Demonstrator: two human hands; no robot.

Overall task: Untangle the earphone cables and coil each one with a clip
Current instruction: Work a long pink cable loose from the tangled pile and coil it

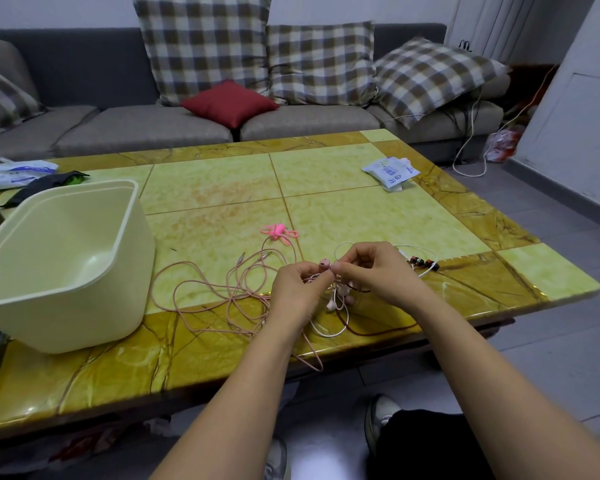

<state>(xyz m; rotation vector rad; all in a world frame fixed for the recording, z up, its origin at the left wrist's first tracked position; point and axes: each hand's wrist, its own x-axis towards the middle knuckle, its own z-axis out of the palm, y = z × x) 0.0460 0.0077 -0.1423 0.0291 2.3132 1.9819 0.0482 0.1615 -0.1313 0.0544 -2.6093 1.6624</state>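
Nearest me, a grey shoe (381, 415) and a black trouser leg (430, 445) show on the tiled floor (551, 341), and both my bare forearms reach forward over the near edge of the yellow-green counter (222, 188).

My left grip (297, 289) is curled, its fingertips pinching a pink earbud (323, 263) that sticks up just above them. My right grip (371, 271) is curled too, thumb and forefinger pinched together just beside that earbud on a strand of the tangle (340, 294). Which strand it is I cannot tell. The two grips almost touch, raised a little above the counter near its front edge.

From the tangle, a pink cable (215, 289) sprawls in loose loops to the left across the counter, and one loop hangs over the front edge. A white cable (326, 333) curves below my hands, with a dark red cable (371, 332) beside it. To the right lie small dark earbuds (425, 263) on a white lead.

Pink clips (279, 232) lie in a small bunch farther back, apart from the cables. A cream plastic bin (66, 265) stands on the left of the counter, and a tissue packet (390, 171) lies near the far right corner. Behind is a grey sofa (136, 126) with checked pillows and a red cushion (229, 102).
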